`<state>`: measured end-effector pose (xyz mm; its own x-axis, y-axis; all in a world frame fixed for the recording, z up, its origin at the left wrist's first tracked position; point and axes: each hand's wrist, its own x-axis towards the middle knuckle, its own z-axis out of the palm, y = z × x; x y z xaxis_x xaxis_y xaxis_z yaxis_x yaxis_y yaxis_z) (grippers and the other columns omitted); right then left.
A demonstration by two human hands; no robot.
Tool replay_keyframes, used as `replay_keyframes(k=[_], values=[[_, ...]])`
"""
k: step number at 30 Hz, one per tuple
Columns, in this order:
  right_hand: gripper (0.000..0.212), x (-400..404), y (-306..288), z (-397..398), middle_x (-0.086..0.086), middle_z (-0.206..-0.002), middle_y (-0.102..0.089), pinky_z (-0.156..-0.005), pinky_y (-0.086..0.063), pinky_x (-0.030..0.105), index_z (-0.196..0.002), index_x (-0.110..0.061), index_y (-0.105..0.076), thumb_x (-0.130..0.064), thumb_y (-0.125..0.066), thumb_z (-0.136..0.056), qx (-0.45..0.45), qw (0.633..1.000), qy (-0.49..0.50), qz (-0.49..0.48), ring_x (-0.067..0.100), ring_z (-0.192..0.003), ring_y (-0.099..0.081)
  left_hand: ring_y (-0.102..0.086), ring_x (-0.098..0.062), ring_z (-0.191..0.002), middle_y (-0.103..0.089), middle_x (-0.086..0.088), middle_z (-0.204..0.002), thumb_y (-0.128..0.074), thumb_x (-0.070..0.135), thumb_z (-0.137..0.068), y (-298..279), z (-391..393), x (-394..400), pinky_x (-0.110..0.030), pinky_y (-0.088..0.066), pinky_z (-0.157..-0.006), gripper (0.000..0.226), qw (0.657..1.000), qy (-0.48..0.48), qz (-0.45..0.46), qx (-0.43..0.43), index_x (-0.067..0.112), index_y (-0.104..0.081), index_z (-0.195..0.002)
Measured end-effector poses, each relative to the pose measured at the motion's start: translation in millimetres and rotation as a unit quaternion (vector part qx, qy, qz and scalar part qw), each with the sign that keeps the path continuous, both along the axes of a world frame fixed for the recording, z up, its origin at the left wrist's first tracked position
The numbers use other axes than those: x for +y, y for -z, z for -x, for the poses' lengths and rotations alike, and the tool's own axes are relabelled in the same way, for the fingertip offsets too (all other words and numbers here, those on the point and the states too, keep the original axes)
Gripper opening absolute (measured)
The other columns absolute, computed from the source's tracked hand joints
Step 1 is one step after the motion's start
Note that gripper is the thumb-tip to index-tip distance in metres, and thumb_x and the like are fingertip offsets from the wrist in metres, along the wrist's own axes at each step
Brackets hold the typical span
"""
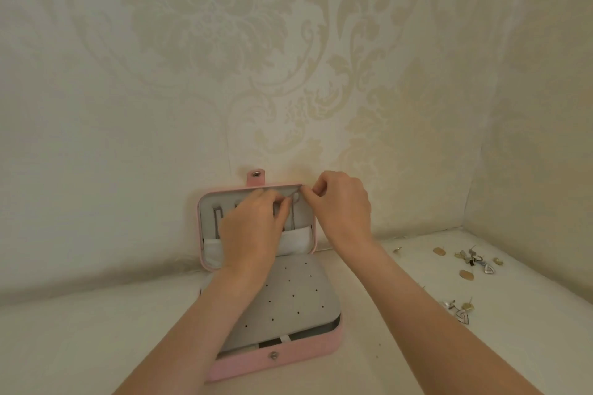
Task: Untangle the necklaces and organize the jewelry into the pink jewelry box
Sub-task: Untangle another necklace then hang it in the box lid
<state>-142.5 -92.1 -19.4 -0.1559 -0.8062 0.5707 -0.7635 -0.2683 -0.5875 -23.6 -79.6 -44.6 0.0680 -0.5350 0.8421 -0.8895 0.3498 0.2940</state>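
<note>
at the centre of the view, the pink jewelry box [308,351] sits open with its lid [205,218] upright against the wall. both hands work at the top of the lid lining, toward 12 o'clock. the left hand [253,228] has its fingers curled, pinching something thin near the hooks; the right hand [341,205] pinches at the lid's upper right corner with narrow, bent fingers. what sits between the fingertips is too fine to name, though it looks like a chain. thin necklace chains [216,221] already hang in the lid above a white pocket [211,250], so hanging seems partly done. the grey perforated earring panel [298,295] shows no earrings. loose earrings [471,260] lie well apart at 3 o'clock, and another small cluster [459,309] lies toward 4 o'clock, so sorting these is judged still to come. everything rests on a cream padded surface [80,330], in a corner of cream damask wallpaper [224,42].
</note>
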Motion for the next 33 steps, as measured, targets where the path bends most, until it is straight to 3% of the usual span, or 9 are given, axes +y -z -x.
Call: replay_keyframes(k=[5, 10, 13, 16, 20, 24, 26, 29, 33], values=[[0.021, -2.5, -0.5, -1.3, 0.005, -0.082, -0.065, -0.061, -0.040, 0.029, -0.075, -0.013, -0.059, -0.031, -0.058, -0.086, -0.006, 1.000, 0.011, -0.018, 0.025, -0.078, -0.059, -0.051, -0.021, -0.038, -0.056, 0.001, -0.048, -0.063, 0.029, -0.076, -1.0, -0.4, -8.2, -0.021, -0.028, -0.039, 0.025, 0.998, -0.040, -0.024, -0.047, 0.015, -0.061, -0.056], [0.022, -2.7, -0.7, 1.1, 0.005, -0.080, -0.065, -0.054, -0.033, 0.026, -0.069, -0.017, -0.054, -0.031, -0.062, -0.084, -0.020, 0.998, 0.000, -0.052, 0.024, -0.075, -0.059, -0.046, -0.024, -0.032, -0.049, -0.003, -0.040, -0.081, 0.020, -0.065, -5.6, 1.4, -6.3, -0.014, -0.014, -0.043, 0.034, 0.991, -0.079, -0.057, -0.091, 0.012, -0.052, -0.049], [0.029, -2.0, -0.3, 7.0, 0.003, -0.073, -0.061, -0.052, -0.035, 0.025, -0.061, -0.019, -0.048, -0.029, -0.065, -0.082, -0.014, 0.997, -0.026, -0.077, 0.023, -0.071, -0.057, -0.045, -0.024, -0.030, -0.048, -0.003, -0.041, -0.084, 0.021, -0.062, -6.8, -1.3, -4.5, -0.016, -0.017, -0.041, 0.039, 0.989, -0.072, -0.055, -0.118, 0.012, -0.050, -0.047], [0.029, 1.6, -2.5, 16.8, -0.003, -0.063, -0.055, -0.064, -0.047, 0.030, -0.059, -0.020, -0.051, -0.029, -0.070, -0.080, -0.006, 0.990, -0.072, -0.123, 0.020, -0.069, -0.058, -0.052, -0.025, -0.044, -0.052, -0.001, -0.053, -0.077, 0.026, -0.073, -3.4, -5.7, 0.5, -0.023, -0.024, -0.043, 0.030, 0.991, -0.043, -0.066, -0.108, 0.012, -0.057, -0.056], [0.012, 5.5, -4.6, 31.6, -0.002, -0.066, -0.057, -0.071, -0.053, 0.034, -0.067, -0.014, -0.063, -0.009, -0.067, -0.078, 0.047, 0.981, -0.102, -0.155, 0.020, -0.072, -0.058, -0.051, -0.015, -0.074, -0.046, 0.008, -0.078, -0.056, 0.037, -0.089, 4.2, -9.5, 8.5, -0.027, -0.034, -0.060, 0.022, 0.989, -0.009, -0.120, -0.088, 0.018, -0.066, -0.084], [0.008, 11.0, -1.8, 40.1, 0.001, -0.071, -0.062, -0.053, -0.044, 0.020, -0.082, -0.004, -0.071, -0.004, -0.064, -0.078, 0.077, 0.972, -0.110, -0.194, 0.011, -0.057, -0.053, -0.054, -0.013, -0.086, -0.043, 0.010, -0.086, -0.056, 0.037, -0.090, 9.8, -7.1, 10.8, -0.023, -0.034, -0.065, 0.020, 0.982, 0.011, -0.166, -0.092, 0.021, -0.067, -0.094], [0.008, 12.4, 1.5, 42.6, 0.007, -0.072, -0.066, -0.054, -0.046, 0.020, -0.079, -0.005, -0.071, -0.002, -0.064, -0.077, 0.076, 0.969, -0.107, -0.211, 0.009, -0.051, -0.052, -0.049, -0.011, -0.082, -0.043, 0.009, -0.086, -0.058, 0.034, -0.088, 13.3, -7.6, 11.2, -0.023, -0.034, -0.066, 0.017, 0.982, 0.027, -0.172, -0.077, 0.020, -0.066, -0.094], [0.010, 14.0, 1.9, 44.6, 0.012, -0.065, -0.067, -0.057, -0.049, 0.017, -0.072, -0.004, -0.070, 0.001, -0.063, -0.077, 0.030, 0.973, -0.109, -0.203, 0.010, -0.049, -0.056, -0.047, -0.009, -0.078, -0.044, 0.009, -0.083, -0.061, 0.027, -0.087, 18.2, -8.3, 13.3, -0.021, -0.031, -0.066, 0.012, 0.984, 0.051, -0.165, -0.053, 0.017, -0.064, -0.092], [0.008, 16.2, -13.7, 33.6, 0.013, -0.067, -0.068, -0.067, -0.055, 0.019, -0.073, 0.000, -0.071, 0.003, -0.065, -0.078, -0.151, 0.965, -0.152, -0.150, 0.014, -0.054, -0.063, -0.045, -0.009, -0.075, -0.044, 0.009, -0.079, -0.064, 0.023, -0.085, 18.9, -7.5, 13.3, -0.021, -0.030, -0.064, 0.009, 0.983, 0.066, -0.173, -0.019, 0.014, -0.064, -0.087]])
